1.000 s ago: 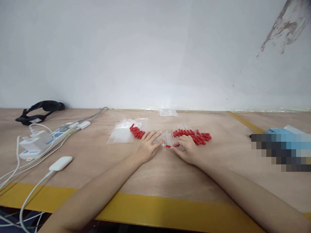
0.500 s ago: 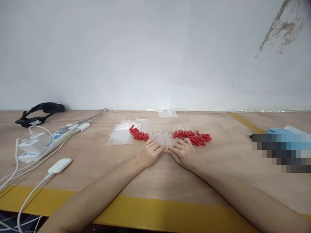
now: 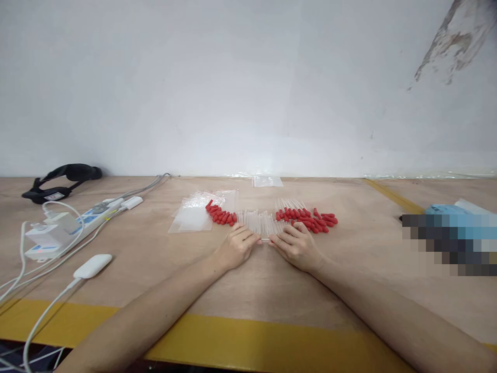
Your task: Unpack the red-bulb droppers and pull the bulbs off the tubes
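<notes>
My left hand (image 3: 238,246) and my right hand (image 3: 297,247) rest low on the table with fingers closed, thumbs facing each other. Between their fingertips runs a thin clear tube (image 3: 265,240), lying crosswise and pinched at both ends. Just behind it lies a row of clear tubes (image 3: 256,221), side by side and pointing away from me. Red rubber bulbs (image 3: 222,215) are heaped left of the row. Right of it are clear droppers with red bulbs (image 3: 294,213), thin tips toward the wall, and more red bulbs (image 3: 319,223) in front of them.
Clear plastic bags (image 3: 190,215) lie left of the bulbs, and another small bag (image 3: 267,181) sits by the wall. At left are a power strip (image 3: 87,224) with chargers, a white corded device (image 3: 93,266) and a black strap (image 3: 62,181). A blue item (image 3: 446,212) is at right.
My hands have drawn slightly apart, so more of the crosswise tube shows between the fingertips. The tubes, bulbs and bags keep their places.
</notes>
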`<state>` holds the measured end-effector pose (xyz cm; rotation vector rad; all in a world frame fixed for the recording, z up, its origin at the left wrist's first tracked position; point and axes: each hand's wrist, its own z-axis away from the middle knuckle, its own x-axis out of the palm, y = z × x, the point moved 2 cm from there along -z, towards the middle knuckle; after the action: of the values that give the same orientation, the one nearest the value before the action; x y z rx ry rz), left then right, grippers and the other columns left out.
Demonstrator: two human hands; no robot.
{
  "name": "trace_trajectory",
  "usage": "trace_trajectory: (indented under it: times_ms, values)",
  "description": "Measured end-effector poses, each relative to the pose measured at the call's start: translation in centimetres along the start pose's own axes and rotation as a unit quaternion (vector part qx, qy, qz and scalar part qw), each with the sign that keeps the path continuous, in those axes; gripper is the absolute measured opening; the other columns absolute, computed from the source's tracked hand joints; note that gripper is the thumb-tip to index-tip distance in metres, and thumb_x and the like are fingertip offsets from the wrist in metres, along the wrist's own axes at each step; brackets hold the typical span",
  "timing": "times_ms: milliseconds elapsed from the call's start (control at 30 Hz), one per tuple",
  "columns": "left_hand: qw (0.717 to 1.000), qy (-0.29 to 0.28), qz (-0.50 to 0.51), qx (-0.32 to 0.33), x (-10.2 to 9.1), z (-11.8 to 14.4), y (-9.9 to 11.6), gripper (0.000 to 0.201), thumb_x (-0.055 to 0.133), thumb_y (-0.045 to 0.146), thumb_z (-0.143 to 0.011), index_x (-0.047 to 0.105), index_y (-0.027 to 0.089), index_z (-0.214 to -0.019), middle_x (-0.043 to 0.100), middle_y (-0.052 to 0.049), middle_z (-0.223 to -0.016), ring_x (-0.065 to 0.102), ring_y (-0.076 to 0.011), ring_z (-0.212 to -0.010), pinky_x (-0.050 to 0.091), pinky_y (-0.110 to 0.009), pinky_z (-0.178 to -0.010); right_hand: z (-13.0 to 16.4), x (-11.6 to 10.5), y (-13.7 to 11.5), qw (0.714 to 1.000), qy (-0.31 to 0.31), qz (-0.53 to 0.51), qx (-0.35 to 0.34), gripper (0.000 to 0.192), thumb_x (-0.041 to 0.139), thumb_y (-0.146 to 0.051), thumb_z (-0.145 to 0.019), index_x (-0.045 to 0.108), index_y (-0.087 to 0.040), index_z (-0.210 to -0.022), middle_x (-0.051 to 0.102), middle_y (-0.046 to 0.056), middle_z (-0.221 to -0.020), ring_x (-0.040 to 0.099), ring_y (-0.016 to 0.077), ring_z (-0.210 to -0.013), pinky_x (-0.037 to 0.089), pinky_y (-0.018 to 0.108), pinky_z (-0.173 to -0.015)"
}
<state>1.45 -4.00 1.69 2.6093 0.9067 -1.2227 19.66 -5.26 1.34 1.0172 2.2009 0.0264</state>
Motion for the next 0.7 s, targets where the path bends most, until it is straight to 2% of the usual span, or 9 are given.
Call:
trace_trajectory:
  times_ms: [200,267,333,400,500,567,700]
  values:
    - [1.0,0.014,0.0,0.002,-0.4,-0.1,0.4,0.02,0.041,0.02,-0.088,0.059,0.017,-0.081,0.062,-0.003,-0.067,0.054,-0.013,-0.063,0.039,-0.03,-0.068,0.2,-1.0,0.2,0.998,-0.017,0.046,-0.04,0.022,0.042,-0.014,-0.085,0.062,-0.022,-0.088,0.062,0.0,-0.067,0.048,0.0125,-0.07,0.027,0.031,-0.067]
    - [1.0,0.024,-0.004,-0.018,-0.7,0.2,-0.3,0.019,0.042,0.02,-0.088,0.06,0.017,-0.08,0.062,-0.003,-0.068,0.054,-0.0136,-0.064,0.039,-0.03,-0.068,0.5,-1.5,1.1,0.999,-0.022,0.038,-0.023,0.021,0.043,-0.015,-0.085,0.063,-0.022,-0.088,0.063,-0.001,-0.069,0.05,0.0121,-0.069,0.028,0.031,-0.067]
    - [0.996,0.05,-0.008,-0.069,-1.1,0.7,-1.6,0.018,0.043,0.021,-0.087,0.06,0.017,-0.081,0.063,-0.003,-0.07,0.055,-0.0145,-0.066,0.04,-0.029,-0.067,1.1,-2.1,2.8,0.998,-0.012,0.038,0.041,0.017,0.047,-0.022,-0.084,0.064,-0.024,-0.087,0.065,-0.001,-0.07,0.051,0.0119,-0.067,0.029,0.03,-0.067]
    - [0.988,0.07,-0.001,-0.14,-1.5,1.2,-3.0,0.017,0.043,0.022,-0.087,0.059,0.016,-0.085,0.062,-0.004,-0.075,0.056,-0.0147,-0.069,0.042,-0.028,-0.066,1.8,-2.7,5.1,0.988,0.012,0.044,0.147,0.016,0.051,-0.031,-0.082,0.066,-0.026,-0.087,0.066,0.0,-0.072,0.053,0.013,-0.066,0.031,0.031,-0.066]
    - [0.976,0.058,0.024,-0.208,-1.4,1.3,-4.2,0.019,0.04,0.02,-0.088,0.058,0.016,-0.092,0.059,-0.005,-0.082,0.055,-0.0146,-0.074,0.044,-0.026,-0.067,2.8,-3.2,8.7,0.95,0.039,0.001,0.309,0.026,0.046,-0.037,-0.083,0.067,-0.023,-0.088,0.065,0.005,-0.08,0.057,0.0154,-0.07,0.037,0.029,-0.066]
    - [0.975,0.041,0.028,-0.219,-1.0,0.7,-4.1,0.022,0.039,0.015,-0.086,0.057,0.016,-0.099,0.056,-0.005,-0.086,0.054,-0.0149,-0.078,0.044,-0.026,-0.068,3.4,-3.2,10.6,0.93,0.037,-0.027,0.364,0.031,0.044,-0.037,-0.082,0.066,-0.019,-0.093,0.063,0.007,-0.08,0.056,0.0158,-0.069,0.041,0.028,-0.065]
    - [0.98,0.021,0.018,-0.195,0.5,-1.2,-2.6,0.031,0.039,0.007,-0.08,0.054,0.016,-0.106,0.049,-0.006,-0.089,0.052,-0.0142,-0.076,0.044,-0.025,-0.066,4.7,-2.9,13.2,0.896,-0.016,-0.027,0.443,0.035,0.041,-0.03,-0.08,0.063,-0.014,-0.102,0.059,0.008,-0.077,0.055,0.0166,-0.066,0.043,0.03,-0.064]
